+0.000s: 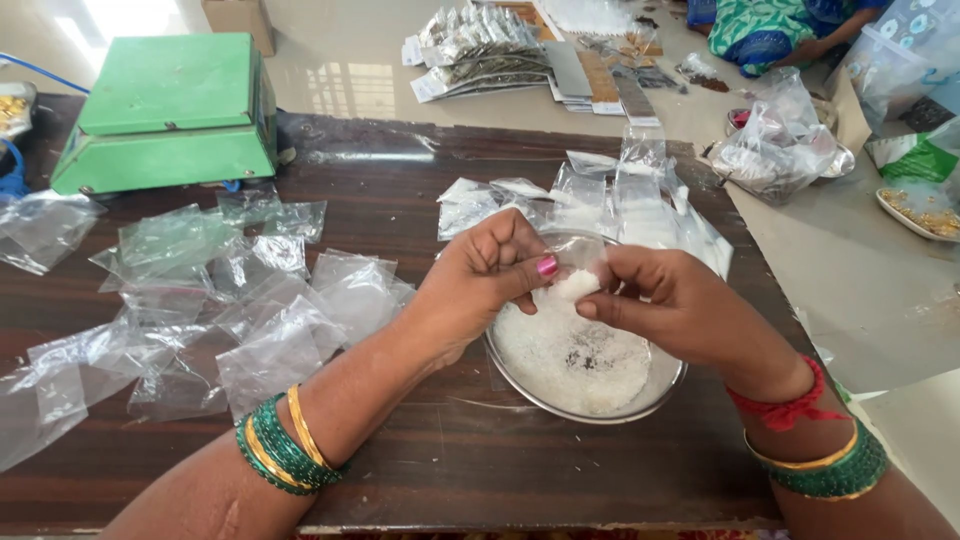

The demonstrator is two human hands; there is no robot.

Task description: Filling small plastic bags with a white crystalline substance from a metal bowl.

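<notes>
At nine to ten o'clock on the dark wooden table [420, 200] stands a green weighing scale [170, 110]. Below it, toward eight o'clock, lie many empty clear pouches [250, 310], flat and loose, some over the others. We judge that these are not yet filled, so much of the work seems to remain.

Near the middle, our left hand [480, 285] is closed in a pinch on one small clear pouch [580, 262]. The thumb and fingers press its left edge. The pouch is held just above the steel bowl [560, 405], at its twelve o'clock rim. White grainy material [570, 355] fills the bowl, with a few dark specks in it. A little white heap sits at the bottom of the pouch, so the filling looks to be begun but not finished.

Our right hand [665, 305] pinches the right side of the same pouch, fingers bent and closed on it. The long axis of the pouch seems to run from six to twelve o'clock, mouth away from us; we cannot tell this surely.

At one o'clock more clear pouches [610, 195] lie behind the bowl.
</notes>
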